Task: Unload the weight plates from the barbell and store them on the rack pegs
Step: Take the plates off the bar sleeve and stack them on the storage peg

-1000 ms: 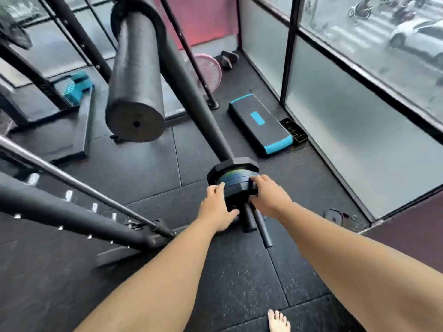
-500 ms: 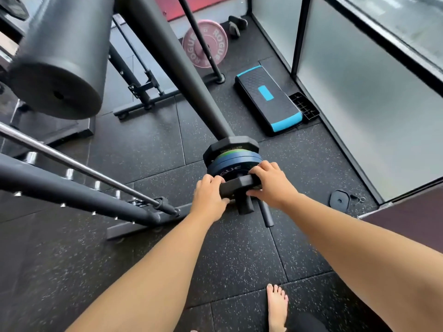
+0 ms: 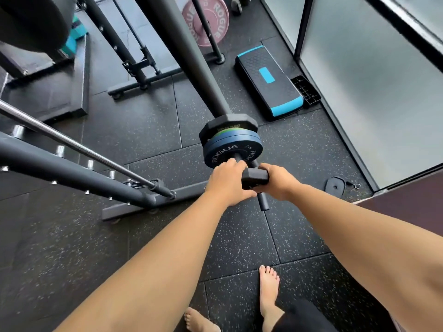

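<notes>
Left hand [image 3: 227,182] and right hand [image 3: 279,182] cover most of the small black plate [image 3: 254,175], only its top edge peeking out. Green plate [image 3: 221,133] is a bare sliver behind the blue plate [image 3: 230,152]. Lettering on the hex plate [image 3: 227,122] is too blurred to read. Pink plate [image 3: 221,20] is clipped by the top edge.

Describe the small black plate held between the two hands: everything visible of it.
The black plate is small and matt, with angled rather than round edges, rubbery by its look. It sits on the bar sleeve, which shows above and below it, near the sleeve's free end and apart from the blue ROGUE plate. The left hand grips its left edge, the right hand its right; they hide much of it.
</notes>
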